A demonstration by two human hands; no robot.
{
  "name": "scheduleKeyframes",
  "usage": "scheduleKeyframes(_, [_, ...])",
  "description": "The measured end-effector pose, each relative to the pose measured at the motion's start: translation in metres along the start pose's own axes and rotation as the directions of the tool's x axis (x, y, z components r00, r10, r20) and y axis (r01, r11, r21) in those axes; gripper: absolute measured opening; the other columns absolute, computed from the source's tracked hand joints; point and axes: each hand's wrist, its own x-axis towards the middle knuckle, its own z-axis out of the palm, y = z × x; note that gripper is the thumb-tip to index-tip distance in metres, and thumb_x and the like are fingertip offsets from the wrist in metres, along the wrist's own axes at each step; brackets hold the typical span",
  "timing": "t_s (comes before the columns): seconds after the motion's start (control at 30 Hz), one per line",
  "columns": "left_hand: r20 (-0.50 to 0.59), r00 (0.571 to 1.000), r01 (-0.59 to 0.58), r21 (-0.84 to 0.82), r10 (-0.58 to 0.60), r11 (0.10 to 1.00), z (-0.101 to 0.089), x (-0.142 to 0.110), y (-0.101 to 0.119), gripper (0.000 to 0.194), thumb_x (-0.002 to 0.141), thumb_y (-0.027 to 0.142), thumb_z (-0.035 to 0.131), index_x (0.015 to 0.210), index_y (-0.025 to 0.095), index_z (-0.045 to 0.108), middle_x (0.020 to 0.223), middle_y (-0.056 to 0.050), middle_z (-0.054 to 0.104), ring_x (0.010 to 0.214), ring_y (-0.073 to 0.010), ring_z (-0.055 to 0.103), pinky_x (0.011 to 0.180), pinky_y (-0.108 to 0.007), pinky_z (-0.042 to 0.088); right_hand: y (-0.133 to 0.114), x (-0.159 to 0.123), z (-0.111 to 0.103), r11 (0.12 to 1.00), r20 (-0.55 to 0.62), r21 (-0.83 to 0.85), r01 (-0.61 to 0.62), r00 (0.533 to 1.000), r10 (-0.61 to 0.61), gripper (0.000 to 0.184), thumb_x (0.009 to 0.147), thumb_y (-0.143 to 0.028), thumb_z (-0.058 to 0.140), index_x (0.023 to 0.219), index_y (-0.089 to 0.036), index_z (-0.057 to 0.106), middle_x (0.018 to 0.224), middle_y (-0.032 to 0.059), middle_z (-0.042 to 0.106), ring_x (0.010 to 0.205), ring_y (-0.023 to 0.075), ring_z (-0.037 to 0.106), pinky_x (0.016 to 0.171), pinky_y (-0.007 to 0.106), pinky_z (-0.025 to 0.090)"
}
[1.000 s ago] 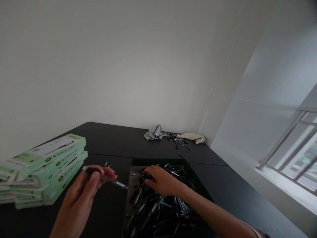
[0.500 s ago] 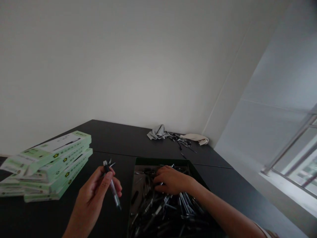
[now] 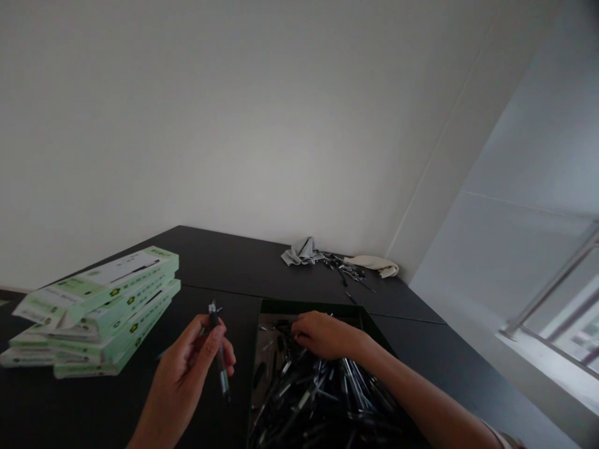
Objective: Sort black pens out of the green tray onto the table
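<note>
My left hand (image 3: 189, 368) is closed on a pen (image 3: 223, 371) with a dark upper part and a clear barrel, tilted over the table. A small piece juts out beside the pen's top; I cannot tell whether it belongs to a second pen. To the right stands a dark open box (image 3: 299, 305) with many loose pens and pen parts (image 3: 304, 393) inside. My right hand (image 3: 322, 335) reaches into the box's far part, fingers bent down among the pieces. Its fingertips are partly hidden, so what they pinch cannot be made out.
Green-and-white pen cartons (image 3: 116, 305) lie in an uneven stack at the left of the black table (image 3: 224, 255). At the back are a grey cloth (image 3: 300, 251), a pile of loose pen parts (image 3: 344, 265) and a beige cloth (image 3: 374, 264). A wall closes off the far side.
My right hand has shifted slightly within the box and its fingers are more bent. The pen in my left hand has turned a little more upright. The view has shifted slightly.
</note>
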Motion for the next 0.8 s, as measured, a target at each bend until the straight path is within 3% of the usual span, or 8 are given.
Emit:
scheduleKeyframes(0.23, [0.025,1.0,0.016,0.014,-0.016,1.0,0.001,0.001,-0.003,0.022,0.091,0.045,0.047,0.087,0.024,0.05,0.059,0.007,0.063,0.053,-0.0132,0.064,0.056,-0.023,0.05,-0.015,0.022,0.016,1.0,0.083,-0.008,-0.02,0.996,0.02,0.03,0.076,-0.007,0.051,0.095,-0.014,0.074,0.089,0.0143,0.075,0.085,0.0257,0.069,0.061,0.026,0.045])
scheduleKeyframes(0.43, [0.024,1.0,0.017,0.02,-0.017,1.0,-0.001,0.001,-0.003,0.021,0.092,0.044,0.046,0.088,0.023,0.049,0.059,0.008,0.062,0.052,-0.0124,0.062,0.057,-0.023,0.049,0.006,0.028,0.015,0.995,0.156,0.072,0.075,0.984,-0.085,0.035,0.07,-0.001,0.051,0.088,-0.018,0.076,0.086,0.0046,0.076,0.083,0.0176,0.069,0.065,0.021,0.046])
scheduleKeyframes(0.6, [0.035,0.999,0.035,-0.003,-0.035,0.999,-0.001,-0.001,0.001,0.022,0.092,0.043,0.046,0.086,0.023,0.05,0.06,0.007,0.062,0.053,-0.0131,0.063,0.056,-0.025,0.05,0.006,0.03,0.012,0.981,0.091,0.106,0.16,0.981,-0.17,0.03,0.074,-0.001,0.051,0.082,-0.017,0.075,0.09,0.0048,0.073,0.092,0.0174,0.065,0.078,0.022,0.045])
scheduleKeyframes(0.8, [0.038,0.998,0.059,-0.012,-0.058,0.998,-0.001,-0.001,0.004,0.02,0.092,0.042,0.047,0.086,0.023,0.052,0.059,0.007,0.061,0.052,-0.0127,0.062,0.056,-0.024,0.05,-0.021,0.039,0.021,0.975,-0.014,0.096,0.201,0.979,-0.201,0.031,0.083,-0.009,0.047,0.105,-0.017,0.069,0.104,0.009,0.07,0.096,0.0172,0.065,0.08,0.023,0.046])
